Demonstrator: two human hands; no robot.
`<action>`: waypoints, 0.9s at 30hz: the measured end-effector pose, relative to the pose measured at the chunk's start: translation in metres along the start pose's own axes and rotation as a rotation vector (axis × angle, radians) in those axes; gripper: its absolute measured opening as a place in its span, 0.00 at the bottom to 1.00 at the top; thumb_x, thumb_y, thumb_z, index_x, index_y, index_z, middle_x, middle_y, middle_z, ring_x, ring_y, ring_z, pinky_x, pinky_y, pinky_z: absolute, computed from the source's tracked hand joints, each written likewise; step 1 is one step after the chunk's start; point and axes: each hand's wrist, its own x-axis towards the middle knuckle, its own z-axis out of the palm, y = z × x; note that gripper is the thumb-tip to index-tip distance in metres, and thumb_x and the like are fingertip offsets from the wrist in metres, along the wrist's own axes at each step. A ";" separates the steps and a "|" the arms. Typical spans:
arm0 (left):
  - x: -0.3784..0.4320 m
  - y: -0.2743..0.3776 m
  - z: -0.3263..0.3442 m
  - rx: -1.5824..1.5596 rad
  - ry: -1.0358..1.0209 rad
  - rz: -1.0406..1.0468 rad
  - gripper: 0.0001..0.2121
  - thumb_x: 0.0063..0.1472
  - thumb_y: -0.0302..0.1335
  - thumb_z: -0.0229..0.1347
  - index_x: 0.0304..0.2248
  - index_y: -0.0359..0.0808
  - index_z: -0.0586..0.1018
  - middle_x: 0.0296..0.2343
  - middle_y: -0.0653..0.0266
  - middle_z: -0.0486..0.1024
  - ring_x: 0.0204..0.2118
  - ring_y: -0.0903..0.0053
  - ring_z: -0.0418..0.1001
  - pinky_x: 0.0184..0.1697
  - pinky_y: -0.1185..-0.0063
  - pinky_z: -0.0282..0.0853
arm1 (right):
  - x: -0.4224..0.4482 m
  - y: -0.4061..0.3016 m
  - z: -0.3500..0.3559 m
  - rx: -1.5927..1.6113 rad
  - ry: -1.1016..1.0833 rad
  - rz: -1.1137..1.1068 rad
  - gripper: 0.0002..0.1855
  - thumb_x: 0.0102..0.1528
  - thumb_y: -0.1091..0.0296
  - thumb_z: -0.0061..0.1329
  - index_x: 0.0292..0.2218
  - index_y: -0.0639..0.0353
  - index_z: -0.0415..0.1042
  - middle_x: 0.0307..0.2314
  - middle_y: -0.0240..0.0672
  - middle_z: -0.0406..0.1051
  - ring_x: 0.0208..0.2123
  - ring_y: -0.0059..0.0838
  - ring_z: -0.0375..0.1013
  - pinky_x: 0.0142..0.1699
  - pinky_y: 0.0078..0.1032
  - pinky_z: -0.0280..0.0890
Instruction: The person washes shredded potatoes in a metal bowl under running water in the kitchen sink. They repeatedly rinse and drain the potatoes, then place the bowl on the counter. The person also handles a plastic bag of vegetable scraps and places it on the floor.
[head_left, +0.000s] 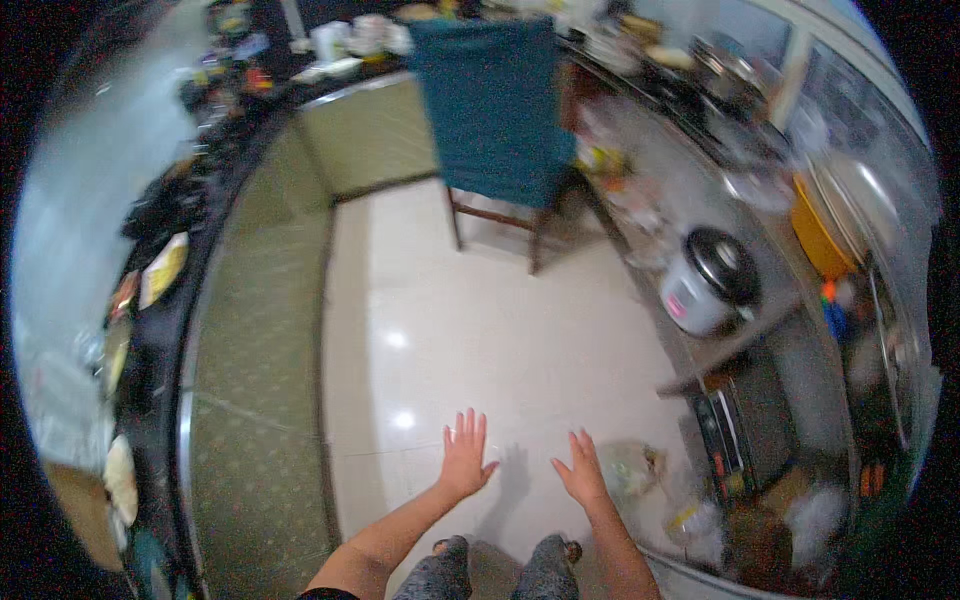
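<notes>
My left hand is held out over the tiled floor, palm down, its fingers apart and nothing in it. To its right my right hand is stretched out the same way, thumb spread from the fingers, also holding nothing. Neither hand touches anything. A faint shadow falls on the tiles between them. Just right of my right hand, a clear plastic bag with blurred contents lies on the floor. My legs in grey patterned trousers show below the hands.
Ahead stands a wooden chair draped with a teal cloth. Along the left runs a cabinet front under a dark, cluttered countertop. Right, a rice cooker sits on a low shelf, with a yellow basin above and another plastic bag below.
</notes>
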 end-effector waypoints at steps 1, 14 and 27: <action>-0.010 -0.013 -0.017 0.011 0.010 -0.040 0.41 0.45 0.41 0.53 0.51 0.30 0.44 0.51 0.45 0.38 0.54 0.54 0.37 0.51 0.58 0.39 | -0.001 -0.012 0.001 0.045 0.003 -0.014 0.35 0.45 0.58 0.47 0.50 0.63 0.48 0.51 0.52 0.40 0.53 0.50 0.39 0.55 0.36 0.40; -0.174 -0.032 -0.239 -0.130 0.232 -0.516 0.39 0.46 0.39 0.53 0.51 0.32 0.44 0.51 0.44 0.39 0.54 0.53 0.38 0.52 0.60 0.40 | -0.036 -0.236 -0.123 0.030 -0.175 -0.178 0.32 0.46 0.60 0.45 0.48 0.67 0.51 0.50 0.56 0.38 0.53 0.49 0.40 0.55 0.33 0.41; -0.258 -0.043 -0.321 -0.253 0.336 -0.806 0.38 0.46 0.39 0.53 0.52 0.36 0.45 0.51 0.43 0.37 0.54 0.52 0.37 0.52 0.61 0.40 | 0.011 -0.348 -0.143 0.014 -0.271 -0.493 0.32 0.46 0.60 0.46 0.48 0.68 0.51 0.49 0.59 0.40 0.52 0.51 0.41 0.54 0.33 0.42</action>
